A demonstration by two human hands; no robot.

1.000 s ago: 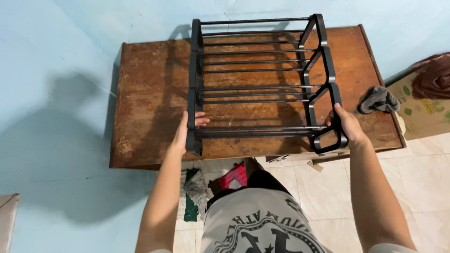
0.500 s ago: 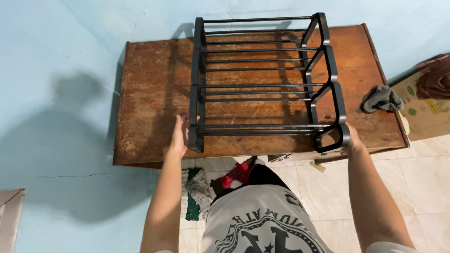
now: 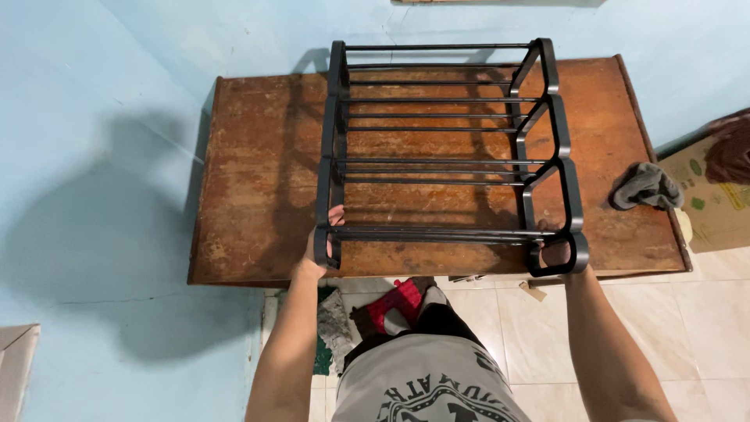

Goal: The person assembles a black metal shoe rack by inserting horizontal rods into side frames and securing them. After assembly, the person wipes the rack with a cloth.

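1. Gripping the rack [image 3: 449,148] at its near end, the person stands at the table [image 3: 258,180] with both arms reaching forward. Head view only.
2. Left hand [image 3: 320,248]: closed round the near left post of the rack, fingers wrapped about the black tube.
3. Right hand [image 3: 556,252]: closed on the near right side frame, fingers hooked through its lowest loop; the palm is hidden behind the tube.
4. Rack position: resting on the wooden table, long axis running away from the person, far end close to the blue wall [image 3: 234,31]. Its near end lies just inside the table's front edge.
5. Handling judgement: keep both grips level and at matching height so the frame does not twist; the thin cross rods look likely to flex, so load the thick side tubes only.
6. Clearance: a grey rag [image 3: 644,186] lies on the table to the right, apart from the rack. A cardboard box [image 3: 715,203] stands beyond the right table edge.
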